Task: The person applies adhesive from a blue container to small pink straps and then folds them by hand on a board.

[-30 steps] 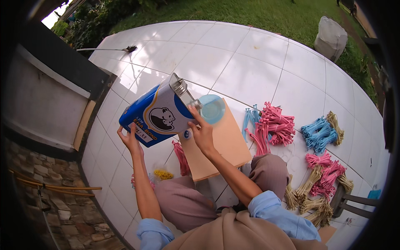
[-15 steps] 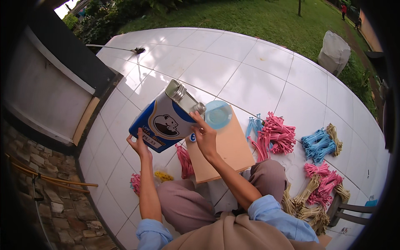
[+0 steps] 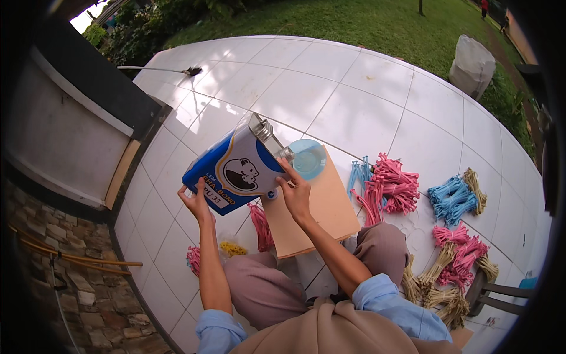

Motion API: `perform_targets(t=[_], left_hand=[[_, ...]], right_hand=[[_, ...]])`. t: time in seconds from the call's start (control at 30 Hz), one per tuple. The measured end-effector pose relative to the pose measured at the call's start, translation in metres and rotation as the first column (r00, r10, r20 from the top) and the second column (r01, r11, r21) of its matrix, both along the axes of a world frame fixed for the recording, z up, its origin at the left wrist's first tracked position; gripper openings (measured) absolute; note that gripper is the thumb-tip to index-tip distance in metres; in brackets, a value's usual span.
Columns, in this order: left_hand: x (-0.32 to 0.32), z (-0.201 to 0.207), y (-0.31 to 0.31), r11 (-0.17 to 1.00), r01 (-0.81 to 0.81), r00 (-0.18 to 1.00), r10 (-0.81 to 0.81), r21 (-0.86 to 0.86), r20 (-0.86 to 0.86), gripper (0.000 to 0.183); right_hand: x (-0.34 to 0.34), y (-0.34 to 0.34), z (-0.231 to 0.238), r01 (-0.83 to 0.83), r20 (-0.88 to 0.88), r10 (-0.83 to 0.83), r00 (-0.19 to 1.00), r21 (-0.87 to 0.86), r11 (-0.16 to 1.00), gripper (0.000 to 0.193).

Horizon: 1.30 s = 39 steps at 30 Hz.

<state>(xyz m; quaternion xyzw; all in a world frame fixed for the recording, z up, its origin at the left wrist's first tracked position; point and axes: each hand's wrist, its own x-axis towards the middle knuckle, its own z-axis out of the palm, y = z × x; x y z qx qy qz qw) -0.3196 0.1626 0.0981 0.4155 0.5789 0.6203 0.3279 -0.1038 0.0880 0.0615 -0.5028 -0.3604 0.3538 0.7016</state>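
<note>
A blue-and-white metal can is held up in front of the person, left of the middle, tilted so that its top faces far and right. The left hand grasps its base end, the thumb on the printed front; the right hand grips it at the top corner, fingers by the spout. The spout appears just beside a translucent blue bowl; whether it is above the rim, I cannot tell. The bowl sits at the far end of a tan board. Right of the board lie light-blue strands and a large pink bundle; left of it is a smaller pink bundle. Farther right, a blue bundle touches a beige bundle. White tiles extend to the far grass.
</note>
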Motion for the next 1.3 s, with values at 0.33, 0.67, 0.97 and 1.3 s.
perform_targets(t=[0.33, 0.67, 0.97, 1.3], left_hand=[[0.01, 0.024, -0.01, 0.998, 0.042, 0.995, -0.038, 0.038, -0.092, 0.06], [0.008, 0.051, -0.014, 0.996, -0.011, 0.974, 0.032, 0.093, -0.225, 0.055], [0.015, 0.052, -0.015, 0.994, 0.048, 0.973, -0.024, 0.096, -0.231, 0.054], [0.005, 0.04, -0.011, 0.998, 0.052, 0.982, -0.042, 0.046, -0.187, 0.06]], right_hand=[[0.001, 0.008, -0.016, 0.008, -0.145, -0.002, 0.989, 0.038, 0.999, 0.051], [-0.008, 0.009, -0.015, -0.038, -0.268, 0.065, 0.961, 0.102, 0.994, 0.051], [-0.004, 0.002, -0.017, -0.022, -0.319, 0.043, 0.947, 0.067, 0.997, 0.051], [-0.004, 0.0, -0.01, -0.024, -0.218, 0.04, 0.975, 0.072, 0.997, 0.049]])
